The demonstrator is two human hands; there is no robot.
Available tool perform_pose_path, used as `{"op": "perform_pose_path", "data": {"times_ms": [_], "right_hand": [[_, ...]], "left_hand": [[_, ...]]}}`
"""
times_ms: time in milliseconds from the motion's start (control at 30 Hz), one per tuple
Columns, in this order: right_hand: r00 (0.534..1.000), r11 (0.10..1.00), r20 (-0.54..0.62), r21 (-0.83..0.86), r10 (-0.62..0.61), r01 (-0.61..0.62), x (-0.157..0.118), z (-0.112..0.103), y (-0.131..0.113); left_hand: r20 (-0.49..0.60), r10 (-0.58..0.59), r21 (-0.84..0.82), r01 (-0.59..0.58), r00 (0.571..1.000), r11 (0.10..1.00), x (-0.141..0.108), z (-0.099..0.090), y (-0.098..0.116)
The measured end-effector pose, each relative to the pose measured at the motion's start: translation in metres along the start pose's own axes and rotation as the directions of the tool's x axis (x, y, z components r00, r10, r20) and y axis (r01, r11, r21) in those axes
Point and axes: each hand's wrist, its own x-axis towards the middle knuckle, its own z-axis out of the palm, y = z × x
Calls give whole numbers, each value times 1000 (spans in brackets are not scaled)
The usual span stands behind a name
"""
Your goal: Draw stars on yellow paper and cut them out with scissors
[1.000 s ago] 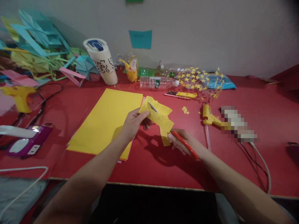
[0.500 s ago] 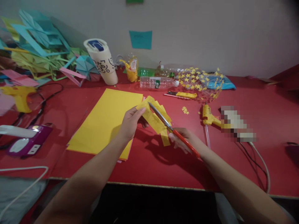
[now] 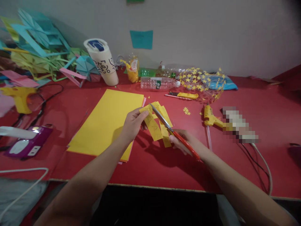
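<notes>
My left hand (image 3: 135,122) pinches a narrow yellow paper strip (image 3: 154,127) with faint star outlines drawn on it. Red-handled scissors (image 3: 184,143) are in my right hand (image 3: 182,139), their blades pointing up and left, with the tips at the strip's upper edge. More yellow paper pieces (image 3: 166,116) lie on the table behind and beneath the blades. Left of the hands rests a stack of yellow sheets (image 3: 105,125), with pink edges showing under it. Several small cut yellow stars (image 3: 186,110) are in a little pile right of the scissors.
A tumbler (image 3: 102,62), a clear bottle (image 3: 158,83) and a yellow cutter (image 3: 187,95) are at the back. A glue gun (image 3: 210,117) lies right, another (image 3: 21,97) left, near a purple power block (image 3: 30,144). Folded paper (image 3: 44,37) fills the back left.
The strip in my left hand has come apart from the other pieces and hangs lower. A tiny yellow scrap now lies beyond the stack's corner. The scissors have shifted slightly.
</notes>
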Motion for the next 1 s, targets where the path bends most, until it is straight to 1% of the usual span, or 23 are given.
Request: {"op": "perform_pose_path", "data": {"times_ms": [100, 200, 300, 400, 467, 567, 600, 633, 700, 767, 800, 867, 933, 1000], "right_hand": [[999, 998, 0, 49, 33, -33, 0, 2, 1], [996, 992, 10, 93, 86, -87, 1, 2, 2], [989, 985, 2, 90, 149, -148, 2, 3, 1], [980, 977, -30, 87, 196, -193, 4, 3, 1], [978, 975, -67, 118, 198, -189, 6, 2, 1], [975, 970, -141, 202, 169, -139, 8, -2, 2], [972, 968, -179, 224, 153, -111, 9, -4, 3], [965, 969, -228, 234, 130, -75, 10, -6, 4], [945, 972, -318, 236, 83, -6, 12, -11, 6], [927, 972, -371, 234, 58, 33, 14, -15, 8], [921, 971, -386, 235, 50, 45, 15, -17, 8], [920, 972, -390, 231, 41, 54, 16, -19, 7], [918, 973, -395, 225, 37, 57, 16, -21, 4], [914, 972, -405, 227, 34, 64, 15, -22, 2]], "left_hand": [[-5, -19, -13, 19, 1000, 1000, 0, 1, -2], [-13, -67, -24, 67, 998, 997, 0, 2, -4], [-31, -128, -12, 128, 991, 992, 1, 4, -6], [-21, -160, 6, 160, 987, 987, 2, 5, -6], [-33, -146, 33, 147, 989, 989, 2, 3, -7], [-84, -58, 124, 68, 995, 990, 4, -2, -8], [-78, -30, 169, 43, 996, 985, 5, -4, -10], [-58, -16, 239, 30, 998, 971, 6, -7, -12], [9, -33, 378, 27, 999, 925, 8, -10, -18], [64, -20, 509, -16, 998, 860, 10, -11, -23], [118, -16, 566, -54, 993, 822, 11, -10, -25], [251, -20, 620, -145, 968, 771, 11, -8, -27], [374, -56, 628, -209, 926, 749, 11, -4, -25], [467, -98, 630, -252, 879, 734, 12, 0, -22]]}}
